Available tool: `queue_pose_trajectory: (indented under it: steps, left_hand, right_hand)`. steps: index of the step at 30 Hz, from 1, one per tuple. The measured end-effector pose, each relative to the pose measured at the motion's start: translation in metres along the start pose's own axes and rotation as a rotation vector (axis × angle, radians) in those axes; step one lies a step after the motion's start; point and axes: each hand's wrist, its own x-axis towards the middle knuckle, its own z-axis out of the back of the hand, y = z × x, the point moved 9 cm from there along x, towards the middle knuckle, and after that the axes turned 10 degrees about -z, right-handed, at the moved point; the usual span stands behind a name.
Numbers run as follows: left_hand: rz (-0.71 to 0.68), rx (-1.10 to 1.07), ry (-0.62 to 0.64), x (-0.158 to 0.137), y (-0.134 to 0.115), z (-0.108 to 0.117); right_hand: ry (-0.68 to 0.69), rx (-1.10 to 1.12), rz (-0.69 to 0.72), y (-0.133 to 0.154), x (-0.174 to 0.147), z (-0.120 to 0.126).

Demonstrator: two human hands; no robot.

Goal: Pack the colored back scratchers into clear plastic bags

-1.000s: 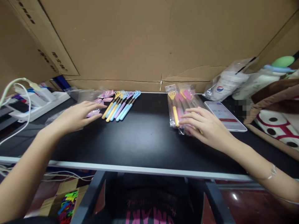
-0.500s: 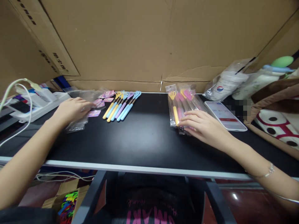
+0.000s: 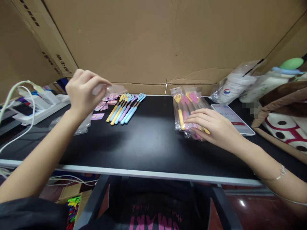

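Observation:
My left hand is raised above the left side of the table, its fingers pinched on a clear plastic bag that is blurred by motion. Below it lie more clear plastic bags and several pink cards. A row of unpacked claw-headed back scratchers in yellow, blue and purple lies to the right of the cards. My right hand rests with outstretched fingers on bagged back scratchers, yellow and pink ones among them, and partly covers them.
A phone lies right of my right hand. Behind it stand a bagged cup, a bottle and a brown-edged bag. At left is a white power strip with cables. Cardboard walls the back.
My left hand has lifted from the pile of plastic bags, bringing one bag up with it. My right hand stays on the bagged back scratchers, nearly unmoved.

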Motion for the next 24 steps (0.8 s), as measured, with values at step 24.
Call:
queue_pose_trajectory:
  steps: [24]
  left_hand:
    - [-0.541,-0.355,0.284,0.008,-0.211,-0.052]
  right_hand:
    - [0.174,0.043,-0.054,0.006,0.027,-0.053]
